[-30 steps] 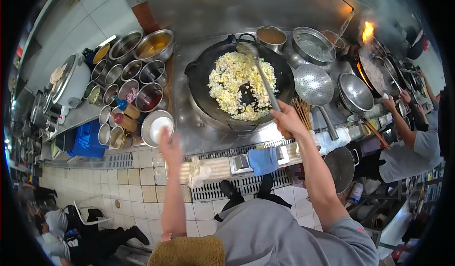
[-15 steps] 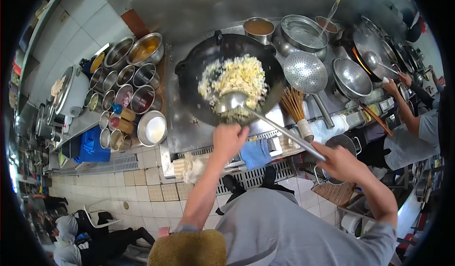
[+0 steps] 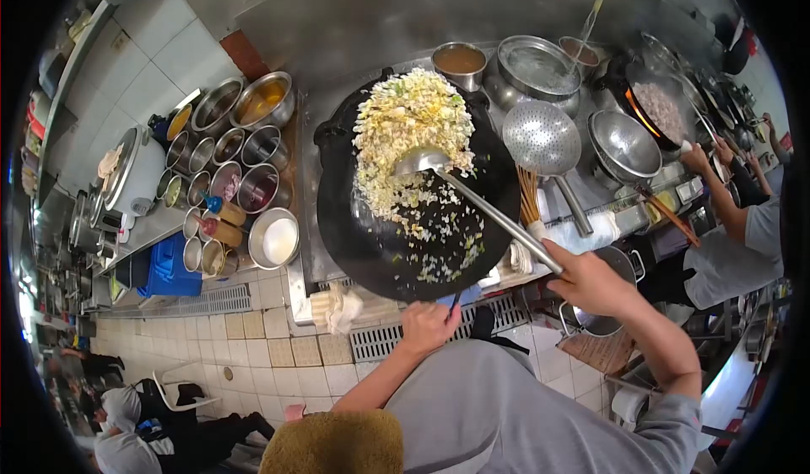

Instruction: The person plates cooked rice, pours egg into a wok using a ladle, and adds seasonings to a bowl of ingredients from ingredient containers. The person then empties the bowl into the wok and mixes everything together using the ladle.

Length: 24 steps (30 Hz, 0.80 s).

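A large black wok (image 3: pixel 371 259) holds fried rice (image 3: pixel 413 119) with yellow egg and green bits, mostly heaped toward its far side. My left hand (image 3: pixel 428 326) is closed at the near rim of the wok, where the exact grip is partly hidden. My right hand (image 3: pixel 595 281) is wrapped round the long handle of a metal ladle (image 3: pixel 498 216). The ladle's bowl rests against the near edge of the heaped rice. Loose grains and green pieces are scattered over the wok's near half.
Right of the wok lie a perforated strainer (image 3: pixel 542 139) and a bamboo brush (image 3: pixel 528 195). Water runs into a pot (image 3: pixel 540 65) behind. Metal seasoning containers (image 3: pixel 257 183) and squeeze bottles (image 3: pixel 221 229) stand left. A co-worker's arm (image 3: pixel 724 191) is at another wok on the right.
The wok has come toward me with my left hand, which is lower now. Rice has shifted to the far side, exposing the near surface. My right hand still holds the ladle.
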Tool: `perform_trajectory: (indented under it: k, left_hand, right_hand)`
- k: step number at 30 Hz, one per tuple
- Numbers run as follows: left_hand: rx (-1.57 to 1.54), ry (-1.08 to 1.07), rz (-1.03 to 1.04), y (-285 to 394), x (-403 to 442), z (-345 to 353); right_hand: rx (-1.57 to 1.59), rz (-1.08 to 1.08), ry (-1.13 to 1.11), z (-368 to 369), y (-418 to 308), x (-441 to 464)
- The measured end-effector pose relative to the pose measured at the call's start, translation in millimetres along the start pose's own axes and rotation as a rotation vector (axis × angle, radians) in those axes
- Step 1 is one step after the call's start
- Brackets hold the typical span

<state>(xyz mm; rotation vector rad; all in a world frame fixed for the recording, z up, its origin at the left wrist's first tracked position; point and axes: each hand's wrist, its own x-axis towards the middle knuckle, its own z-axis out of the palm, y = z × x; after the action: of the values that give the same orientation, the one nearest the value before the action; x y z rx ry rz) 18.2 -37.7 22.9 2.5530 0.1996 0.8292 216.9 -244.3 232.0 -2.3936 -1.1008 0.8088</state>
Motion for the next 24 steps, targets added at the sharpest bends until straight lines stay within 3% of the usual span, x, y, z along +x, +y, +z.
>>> perform_trajectory:
  k: [2, 3, 5, 8, 12, 15, 19, 24]
  left_hand:
    - [0.000, -0.009, -0.037, -6, 24, -3]
    - [-0.027, -0.003, -0.088, -10, 48, -7]
    - [-0.062, 0.009, -0.116, 0, 78, -42]
    - [-0.038, -0.043, -0.076, 22, 103, -85]
    - [0.025, 0.111, -0.040, -22, 90, -11]
    - [0.037, -0.051, -0.057, -23, 35, 12]
    - [-0.031, 0.089, 0.013, -13, 45, -9]
    - [0.097, -0.025, -0.088, -77, 101, 6]
  right_hand:
    - [0.186, -0.047, -0.113, -22, -12, -21]
    - [0.235, 0.131, -0.260, -39, -19, -30]
    - [0.459, 0.266, -0.439, -63, -23, -43]
    - [0.454, 0.260, -0.505, -72, -21, -36]
    - [-0.007, -0.007, -0.127, -7, 7, 17]
    - [0.006, -0.095, 0.122, 23, 20, 38]
    - [0.426, 0.008, 0.102, 1, -18, 8]
    - [1.197, 0.020, 0.042, 18, 4, -9]
